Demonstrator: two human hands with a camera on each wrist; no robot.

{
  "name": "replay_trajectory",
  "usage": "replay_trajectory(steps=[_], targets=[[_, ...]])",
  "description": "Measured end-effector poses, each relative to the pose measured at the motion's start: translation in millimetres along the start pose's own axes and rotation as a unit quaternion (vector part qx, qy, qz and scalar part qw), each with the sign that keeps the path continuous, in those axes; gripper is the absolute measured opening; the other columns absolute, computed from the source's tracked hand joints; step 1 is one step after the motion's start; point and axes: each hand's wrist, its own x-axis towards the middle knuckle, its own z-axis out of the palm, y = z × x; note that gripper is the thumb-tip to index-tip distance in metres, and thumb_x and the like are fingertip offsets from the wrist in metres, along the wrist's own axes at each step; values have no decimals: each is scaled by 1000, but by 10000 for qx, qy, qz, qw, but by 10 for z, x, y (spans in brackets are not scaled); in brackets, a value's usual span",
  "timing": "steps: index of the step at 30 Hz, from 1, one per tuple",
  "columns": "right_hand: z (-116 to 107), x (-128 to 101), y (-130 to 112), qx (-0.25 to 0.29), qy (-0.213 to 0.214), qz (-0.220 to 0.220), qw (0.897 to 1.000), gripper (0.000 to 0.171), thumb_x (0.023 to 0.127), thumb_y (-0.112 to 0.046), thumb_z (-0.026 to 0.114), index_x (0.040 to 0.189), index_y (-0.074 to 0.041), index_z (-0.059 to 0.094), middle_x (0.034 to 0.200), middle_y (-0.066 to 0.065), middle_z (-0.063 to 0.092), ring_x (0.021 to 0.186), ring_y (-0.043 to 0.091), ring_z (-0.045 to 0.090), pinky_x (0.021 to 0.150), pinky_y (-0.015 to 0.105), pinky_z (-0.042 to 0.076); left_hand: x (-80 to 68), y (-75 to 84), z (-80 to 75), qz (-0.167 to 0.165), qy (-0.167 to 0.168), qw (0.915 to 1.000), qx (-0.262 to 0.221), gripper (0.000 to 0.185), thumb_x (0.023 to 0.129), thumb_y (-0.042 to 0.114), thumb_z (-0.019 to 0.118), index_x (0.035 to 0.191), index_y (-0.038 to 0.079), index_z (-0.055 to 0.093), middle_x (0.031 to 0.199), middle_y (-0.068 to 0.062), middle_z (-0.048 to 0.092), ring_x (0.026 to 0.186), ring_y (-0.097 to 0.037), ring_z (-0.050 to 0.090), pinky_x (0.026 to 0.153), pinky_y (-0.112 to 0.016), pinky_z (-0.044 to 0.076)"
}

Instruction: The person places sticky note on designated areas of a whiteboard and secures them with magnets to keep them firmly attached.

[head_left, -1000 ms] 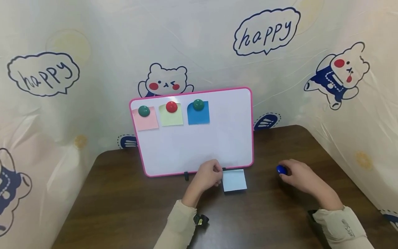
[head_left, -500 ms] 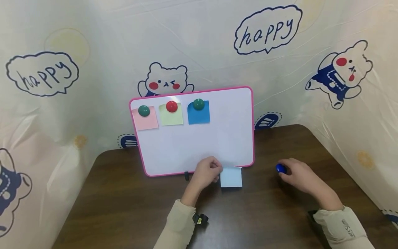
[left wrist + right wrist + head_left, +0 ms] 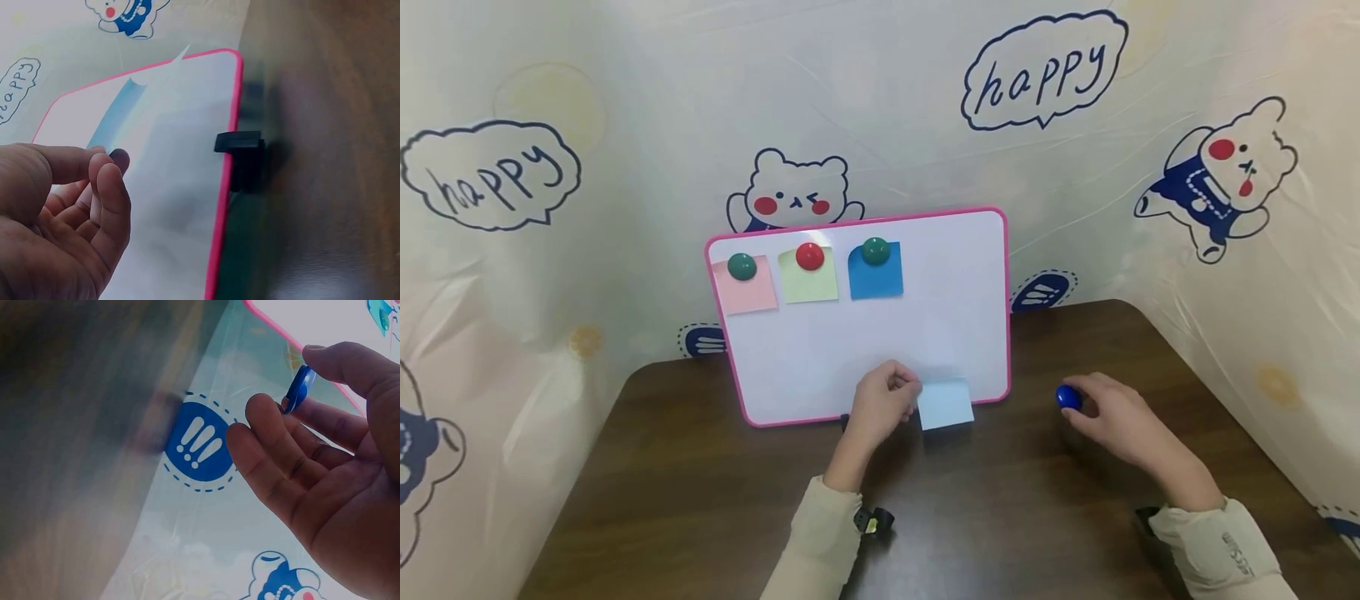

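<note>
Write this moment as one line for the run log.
left hand: pinches pale blue note at whiteboard bottom edge | right hand: holds blue magnet above table | board: three notes pinned

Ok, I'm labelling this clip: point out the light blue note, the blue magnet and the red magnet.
light blue sticky note (image 3: 946,404), head view, its middle
blue magnet (image 3: 1068,397), head view, its dome
red magnet (image 3: 809,256), head view, its dome

Bright, even light; blurred wrist views

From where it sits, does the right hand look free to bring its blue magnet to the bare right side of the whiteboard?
Probably yes: the right hand pinches the blue magnet just right of the whiteboard, nothing between.
</note>
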Motion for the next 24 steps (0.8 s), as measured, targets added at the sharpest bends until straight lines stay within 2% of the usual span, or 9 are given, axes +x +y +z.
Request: replay_trajectory(steps=[6, 11, 24], targets=[[-74, 59, -105, 17, 238, -124, 9996, 54, 92, -18, 75, 137, 3, 54, 117, 19, 60, 96, 32, 60, 81, 52, 57, 123, 134, -57, 99, 166, 9998, 59, 9, 98, 18, 68, 100, 9, 66, 83, -9, 63, 65, -26, 62, 63, -34, 58], [-111, 152, -228, -1, 418, -351, 9985, 51, 92, -16, 75, 135, 2, 56, 113, 16, 61, 93, 31, 59, 79, 48, 58, 247, 277, -89, 118, 334, 9992, 193, 11, 98, 21, 69, 98, 11, 66, 83, -8, 64, 65, -26, 62, 63, -34, 58], [-220, 336, -467, -38, 537, -680, 9962, 49, 91, -13, 76, 134, 1, 57, 113, 15, 61, 91, 26, 59, 80, 47, 58, 483, 554, -130, 306, 487, 9973, 450, 12, 97, 22, 70, 98, 11, 66, 84, -6, 64, 65, -24, 63, 62, -32, 57]])
